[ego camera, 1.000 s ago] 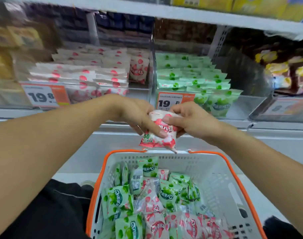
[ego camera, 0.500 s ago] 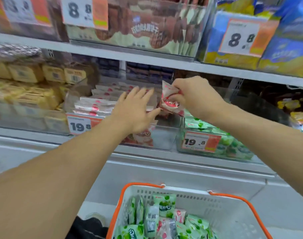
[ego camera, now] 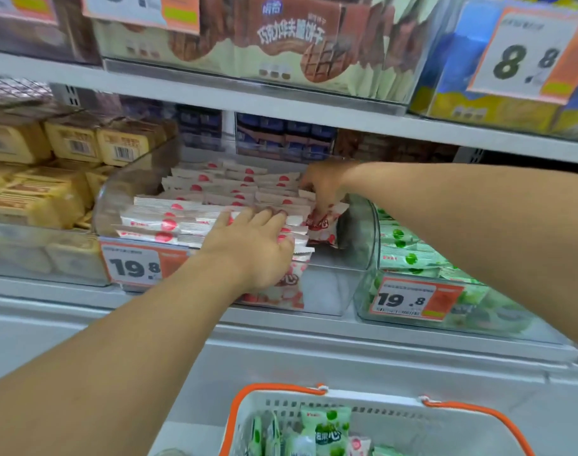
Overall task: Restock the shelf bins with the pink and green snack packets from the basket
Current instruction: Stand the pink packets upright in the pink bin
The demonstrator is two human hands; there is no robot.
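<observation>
Right hand fingers [ego camera: 319, 205] pinching one pink packet [ego camera: 324, 225], two bins

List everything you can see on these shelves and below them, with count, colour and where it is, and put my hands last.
pink packets: many, white with pink, rows in the middle clear bin
held pink packet: one, right end of that bin
clear bin: one, middle shelf, centre
green packets: many, green, bin to the right
price tags: two reading 19.8, orange and white, on the bin fronts
yellow packs: several, left of the pink bin
chocolate biscuit packs: several, brown and cream, upper shelf
8.8 tag: one, upper right
basket: one, white, orange rim, below, holding green and pink packets
left hand: flat on the front pink packets
right hand: pinches the held pink packet
</observation>
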